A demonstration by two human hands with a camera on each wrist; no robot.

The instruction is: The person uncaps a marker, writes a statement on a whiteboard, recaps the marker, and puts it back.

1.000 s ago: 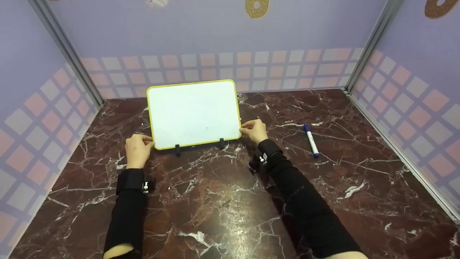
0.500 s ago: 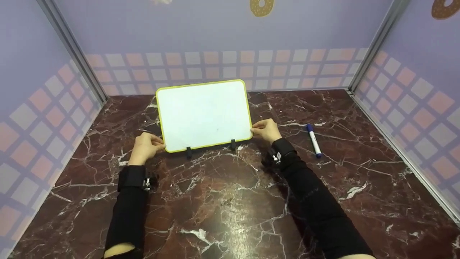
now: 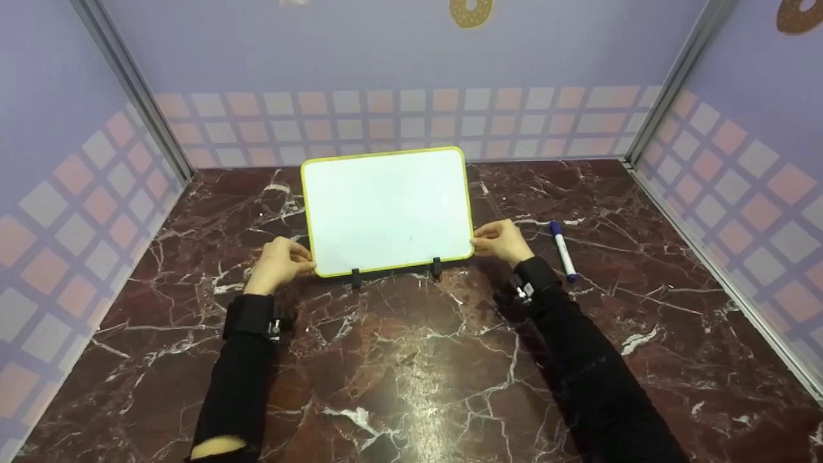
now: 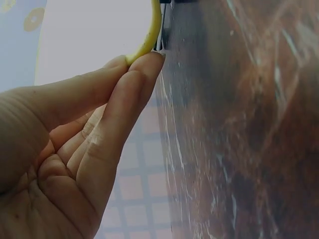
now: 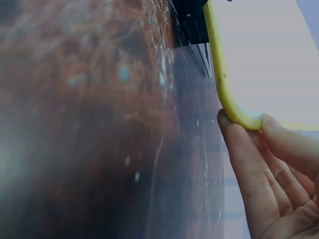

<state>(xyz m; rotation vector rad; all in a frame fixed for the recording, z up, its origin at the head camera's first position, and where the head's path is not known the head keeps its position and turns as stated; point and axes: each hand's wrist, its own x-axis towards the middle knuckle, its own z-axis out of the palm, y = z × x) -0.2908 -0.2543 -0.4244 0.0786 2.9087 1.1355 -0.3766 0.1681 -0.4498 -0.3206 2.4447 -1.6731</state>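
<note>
left hand (image 3: 279, 262) and right hand (image 3: 506, 242) pinch the lower corners of a whiteboard (image 3: 389, 211)
it is toward twelve o'clock of the table (image 3: 386, 360), facing six, long axis from just under nine to just over three; whether its black feet (image 3: 357, 278) touch down is unclear.

A long white marker with blue ends (image 3: 564, 251) lies on the shiny, dark red table with white streaks (image 3: 398, 360). The flat purple back wall (image 3: 360, 51) has pink and pale squares (image 3: 445, 100) and a round brown doughnut (image 3: 471, 20).
</note>
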